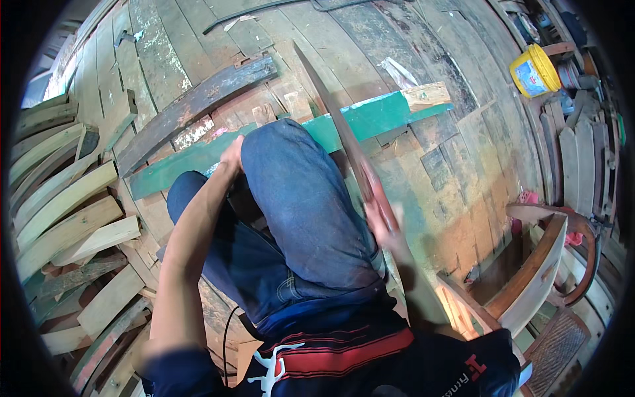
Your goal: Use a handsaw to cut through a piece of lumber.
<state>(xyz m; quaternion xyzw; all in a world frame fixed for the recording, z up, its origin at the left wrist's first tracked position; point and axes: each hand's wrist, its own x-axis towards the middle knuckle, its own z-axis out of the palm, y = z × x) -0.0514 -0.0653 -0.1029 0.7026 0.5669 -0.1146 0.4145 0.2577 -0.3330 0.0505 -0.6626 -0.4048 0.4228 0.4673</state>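
Observation:
A long green-painted board [374, 116] lies across the floor in front of me, its right end showing bare wood. My bent knee is over its middle. Beside the knee, my left hand [231, 155] grips the board, with some fingers hidden. On the right, my right hand [383, 221] is closed around the reddish handle of a handsaw [338, 122], slightly smeared by motion. The long saw blade runs forward across the board, just right of my knee. Whether its teeth are in a cut cannot be made out.
A dark curved beam [192, 109] lies beyond the board. Many curved wooden pieces [73, 225] are stacked at left. A wooden chair frame [529, 264] stands at right, with a yellow bucket [534, 71] farther off. Sawdust [473, 228] covers planks on the right.

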